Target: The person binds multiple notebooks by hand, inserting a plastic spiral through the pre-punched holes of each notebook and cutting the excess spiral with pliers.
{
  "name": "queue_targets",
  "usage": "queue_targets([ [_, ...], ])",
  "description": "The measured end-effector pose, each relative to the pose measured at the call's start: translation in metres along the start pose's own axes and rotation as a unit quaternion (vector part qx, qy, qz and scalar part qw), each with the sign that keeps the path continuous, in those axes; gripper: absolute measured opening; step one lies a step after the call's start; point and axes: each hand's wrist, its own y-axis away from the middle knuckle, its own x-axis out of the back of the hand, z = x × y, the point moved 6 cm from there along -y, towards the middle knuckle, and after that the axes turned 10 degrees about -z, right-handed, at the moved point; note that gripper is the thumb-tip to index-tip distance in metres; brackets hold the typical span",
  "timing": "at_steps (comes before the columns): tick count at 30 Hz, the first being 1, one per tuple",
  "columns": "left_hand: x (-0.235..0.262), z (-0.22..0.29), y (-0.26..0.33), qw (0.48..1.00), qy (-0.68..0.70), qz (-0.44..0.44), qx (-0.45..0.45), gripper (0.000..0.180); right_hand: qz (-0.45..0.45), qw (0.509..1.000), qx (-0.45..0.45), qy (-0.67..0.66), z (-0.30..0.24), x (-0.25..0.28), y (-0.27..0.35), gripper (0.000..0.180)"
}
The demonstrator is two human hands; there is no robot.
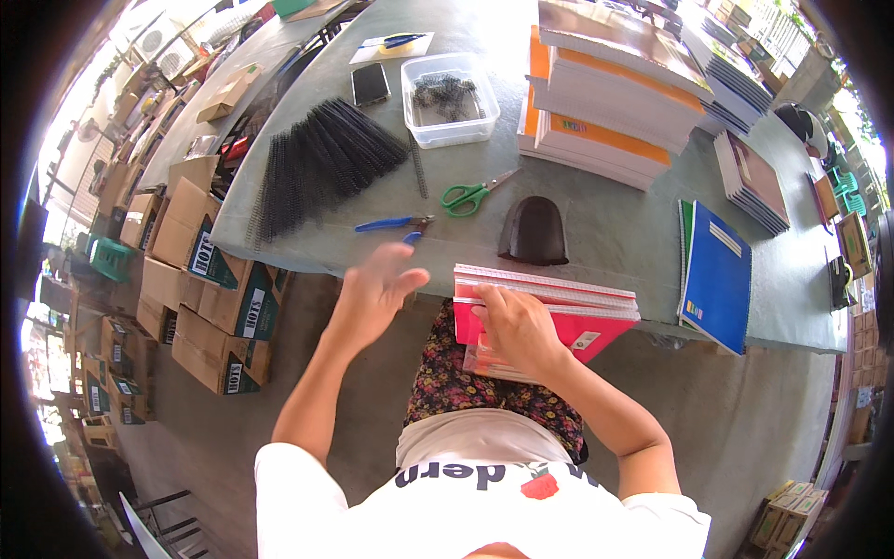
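My right hand grips a stack of pink notebooks at the table's near edge, above my lap. Rows of punched holes or binding run along their upper edges. My left hand, a little blurred, is raised with its fingers apart and nothing seen in it. Just beyond its fingertips lie blue-handled pliers on the table. Green-handled scissors rest further right, beside a dark brown rounded block. A fanned pile of black binding coils covers the table's left part.
A clear plastic tub holds small black coil pieces, with a phone beside it. Tall notebook stacks stand at the back. Blue and green notebooks lie at the right edge. Cardboard boxes are piled on the left floor.
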Motion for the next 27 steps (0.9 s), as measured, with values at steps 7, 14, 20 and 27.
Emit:
queue_targets([
  [7,-0.092,-0.036,0.029,0.988,0.088,-0.119,-0.036,0.056,0.02,0.997,-0.027,-0.063,0.005,0.002,-0.011,0.012],
  [14,-0.059,-0.014,0.028,0.985,0.117,0.051,-0.115,0.028,0.009,0.996,-0.058,-0.066,0.004,0.003,-0.013,0.018],
  [20,-0.063,-0.01,0.024,0.983,0.064,0.102,-0.142,0.021,-0.047,0.988,-0.127,-0.078,0.009,0.002,-0.014,0.02],
  [27,-0.07,-0.033,0.012,0.974,0.204,-0.082,0.053,0.037,-0.077,0.98,-0.136,-0.123,0.011,-0.002,-0.011,0.016],
])
